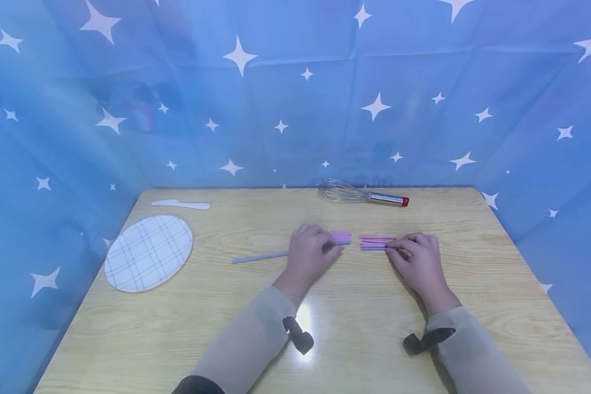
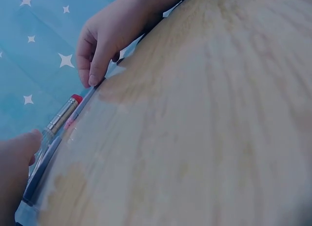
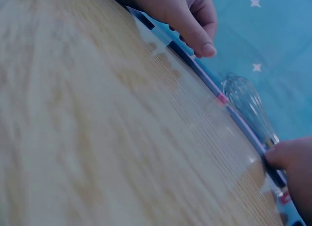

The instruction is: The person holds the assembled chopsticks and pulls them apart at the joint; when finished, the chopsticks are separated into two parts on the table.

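Observation:
Two small groups of thin straws, pink and purple-blue, lie end to end with a narrow gap between them: the left straws (image 1: 343, 238) and the right straws (image 1: 373, 244). My left hand (image 1: 309, 253) is bent over the left group and hides its far-left part; in the right wrist view its thumb (image 3: 208, 50) hangs just above the straws. My right hand (image 1: 418, 260) pinches the outer end of the right group between thumb and index finger, the thumb (image 2: 96, 76) down on it. A single purple-blue straw (image 1: 256, 258) extends leftward from under my left hand.
A wire whisk (image 1: 347, 191) with a red-tipped handle lies at the table's back edge. At the left are a white plastic knife (image 1: 182, 204) and a checked oval plate (image 1: 149, 253). Blue star-patterned cloth (image 1: 295, 98) hangs around the wooden table (image 1: 354, 328).

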The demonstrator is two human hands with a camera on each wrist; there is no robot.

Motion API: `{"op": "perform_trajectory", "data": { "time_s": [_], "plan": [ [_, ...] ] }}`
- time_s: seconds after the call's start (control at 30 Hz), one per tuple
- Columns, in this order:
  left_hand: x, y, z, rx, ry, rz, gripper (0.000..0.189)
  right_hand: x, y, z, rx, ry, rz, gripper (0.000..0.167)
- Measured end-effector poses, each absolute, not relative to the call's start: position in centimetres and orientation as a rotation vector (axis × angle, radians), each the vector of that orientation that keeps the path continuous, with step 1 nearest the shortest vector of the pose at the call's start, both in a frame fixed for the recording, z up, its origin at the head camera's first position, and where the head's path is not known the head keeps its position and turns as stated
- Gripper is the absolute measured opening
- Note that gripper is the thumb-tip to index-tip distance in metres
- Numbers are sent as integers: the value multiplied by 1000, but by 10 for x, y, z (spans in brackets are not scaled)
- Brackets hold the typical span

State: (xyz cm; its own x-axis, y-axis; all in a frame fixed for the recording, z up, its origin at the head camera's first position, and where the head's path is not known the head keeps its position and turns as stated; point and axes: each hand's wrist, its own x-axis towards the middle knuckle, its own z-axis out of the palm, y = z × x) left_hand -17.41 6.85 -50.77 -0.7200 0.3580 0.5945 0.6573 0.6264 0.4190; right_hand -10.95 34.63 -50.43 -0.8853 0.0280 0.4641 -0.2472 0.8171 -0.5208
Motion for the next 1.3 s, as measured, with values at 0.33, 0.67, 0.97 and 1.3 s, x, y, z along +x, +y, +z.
{"op": "perform_trajectory", "data": {
  "time_s": [0.33, 0.67, 0.97, 1.3],
  "plan": [
    [-164, 64, -498, -835, -2506, -846, 21, -112, 340, -502, 137, -2504, 786, 7],
    [-161, 51, -500, -864, -2465, -848, 21, -119, 319, -504, 252, -2485, 783, 11],
    [-159, 33, -495, -842, -2518, -872, 21, -131, 299, -506, 379, -2429, 798, 14],
    [-161, 7, -498, -850, -2402, -979, 18, -139, 276, -507, 433, -2441, 823, 10]
  ]
}}
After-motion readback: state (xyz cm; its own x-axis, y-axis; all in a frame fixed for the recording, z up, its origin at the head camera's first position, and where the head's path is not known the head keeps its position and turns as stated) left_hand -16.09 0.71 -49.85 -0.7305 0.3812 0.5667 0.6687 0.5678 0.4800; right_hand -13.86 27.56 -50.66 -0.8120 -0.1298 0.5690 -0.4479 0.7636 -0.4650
